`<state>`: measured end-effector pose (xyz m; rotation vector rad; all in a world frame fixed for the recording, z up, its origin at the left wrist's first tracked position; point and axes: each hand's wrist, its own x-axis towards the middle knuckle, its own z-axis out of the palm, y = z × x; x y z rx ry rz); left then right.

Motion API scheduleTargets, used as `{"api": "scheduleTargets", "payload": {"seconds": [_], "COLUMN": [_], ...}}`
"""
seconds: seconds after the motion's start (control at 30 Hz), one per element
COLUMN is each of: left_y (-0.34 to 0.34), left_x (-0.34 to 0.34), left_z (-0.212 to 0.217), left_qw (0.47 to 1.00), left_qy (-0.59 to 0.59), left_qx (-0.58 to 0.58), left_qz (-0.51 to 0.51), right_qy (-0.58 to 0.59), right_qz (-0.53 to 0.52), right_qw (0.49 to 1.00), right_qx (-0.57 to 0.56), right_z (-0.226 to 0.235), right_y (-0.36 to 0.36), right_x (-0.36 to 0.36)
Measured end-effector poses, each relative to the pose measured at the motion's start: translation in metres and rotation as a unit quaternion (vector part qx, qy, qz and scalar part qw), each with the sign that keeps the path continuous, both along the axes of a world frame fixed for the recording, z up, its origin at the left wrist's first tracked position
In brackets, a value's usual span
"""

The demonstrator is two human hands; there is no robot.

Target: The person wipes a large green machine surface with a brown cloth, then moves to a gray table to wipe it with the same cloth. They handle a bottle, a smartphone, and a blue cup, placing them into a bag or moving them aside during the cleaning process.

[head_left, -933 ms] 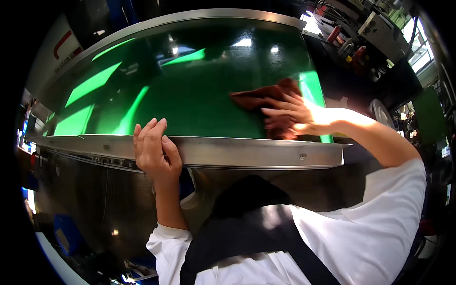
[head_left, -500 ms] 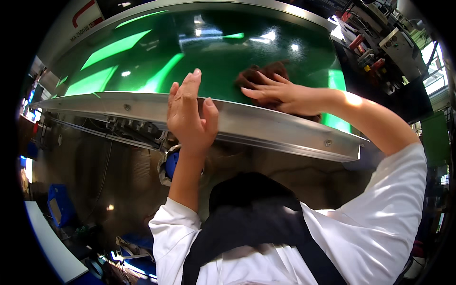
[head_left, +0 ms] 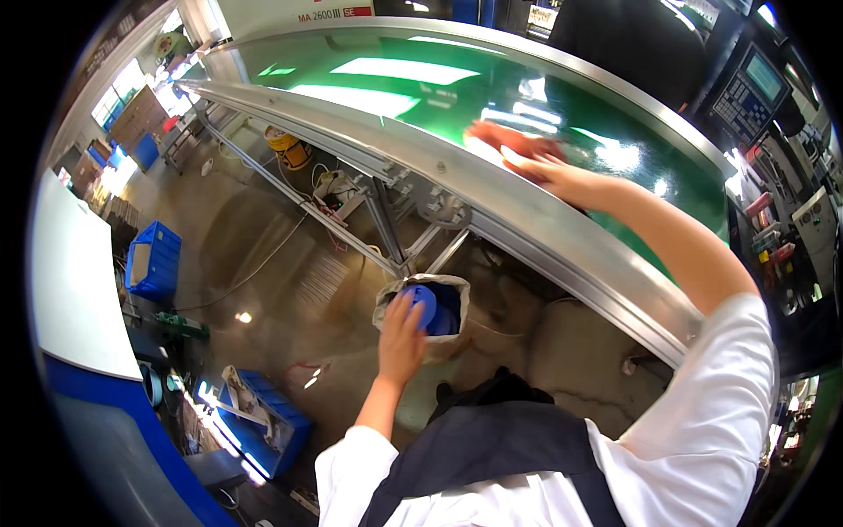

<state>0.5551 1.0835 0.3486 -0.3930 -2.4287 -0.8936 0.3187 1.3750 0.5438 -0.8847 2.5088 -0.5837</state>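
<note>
My right hand (head_left: 549, 174) rests on a reddish-brown cloth (head_left: 500, 137), pressing it against the green conveyor belt (head_left: 672, 211) beside the near metal rail (head_left: 351, 121). Motion smears its fingers and the cloth. Lower down and to the left, my left hand (head_left: 401, 344) holds nothing, its fingers stretched out and slightly blurred. From this viewpoint it overlaps an open pale sack (head_left: 452, 329) with blue round pieces (head_left: 425, 307) inside; whether it touches them I cannot tell.
Below the belt runs a metal frame (head_left: 386, 220) with cables and a yellow bucket (head_left: 288, 147). Blue crates (head_left: 156, 262) stand on the floor at left, near a white-topped surface (head_left: 79, 272). A control panel (head_left: 751, 92) and tools (head_left: 768, 228) are at right.
My view has swung left, showing more floor. My left hand has dropped from beside the rail to over the sack. My right hand and the cloth have shifted along the belt.
</note>
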Motion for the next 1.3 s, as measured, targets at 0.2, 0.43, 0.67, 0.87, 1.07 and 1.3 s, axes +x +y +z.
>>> {"api": "scheduleTargets", "payload": {"seconds": [0.2,0.43,0.67,0.87,1.07,1.3], "left_y": [-0.136,-0.126,-0.082,-0.106,-0.158,-0.221], "left_x": [0.235,0.289,0.218,0.189,0.045,0.000], "left_z": [-0.188,-0.220,-0.249,-0.222,-0.193,-0.241], "left_qw": [0.729,0.648,0.683,0.756,0.863,0.832], "left_qy": [-0.661,-0.721,-0.593,-0.472,-0.408,-0.458], "left_qx": [-0.130,0.071,0.277,0.286,0.159,0.250], "left_qz": [0.121,0.236,0.324,0.351,0.251,0.185], "right_qy": [0.102,0.052,0.178,0.058,0.002,-0.160], "right_qz": [-0.274,-0.626,-0.420,-0.004,0.220,-0.191], "right_qw": [0.950,0.778,0.874,0.955,0.972,0.968], "right_qx": [0.110,0.015,-0.167,-0.290,-0.085,-0.006], "right_z": [0.022,-0.022,-0.050,-0.040,0.014,0.030], "right_y": [0.225,0.349,0.172,-0.148,-0.219,0.027], "right_x": [0.094,0.001,-0.330,-0.330,-0.167,-0.054]}}
